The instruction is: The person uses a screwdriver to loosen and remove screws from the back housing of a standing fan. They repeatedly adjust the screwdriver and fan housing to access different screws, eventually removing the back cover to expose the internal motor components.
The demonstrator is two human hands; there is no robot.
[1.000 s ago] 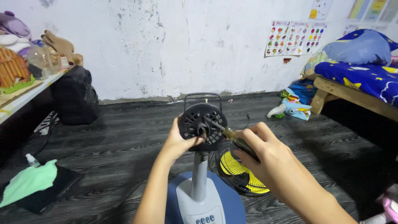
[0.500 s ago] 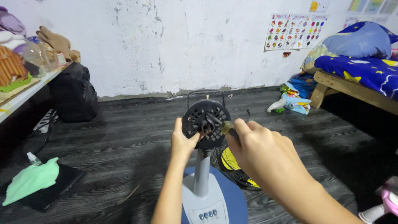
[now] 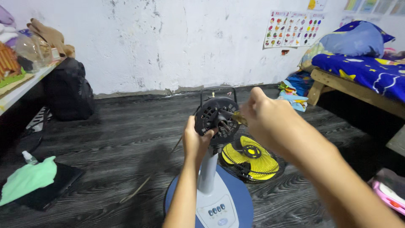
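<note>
black fan motor (image 3: 216, 117) between left hand (image 3: 195, 141) and right hand (image 3: 263, 120)

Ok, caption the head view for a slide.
Left hand grips black round fan motor housing on a grey stand; right hand works at its front.

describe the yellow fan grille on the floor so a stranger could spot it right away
Start at the blue round fan base on the dark wood-pattern floor, in the middle foreground. Just right of its grey pole lies the fan grille, flat on the floor below the right hand. It is the only bright yellow disc with black wire spokes there.
</note>
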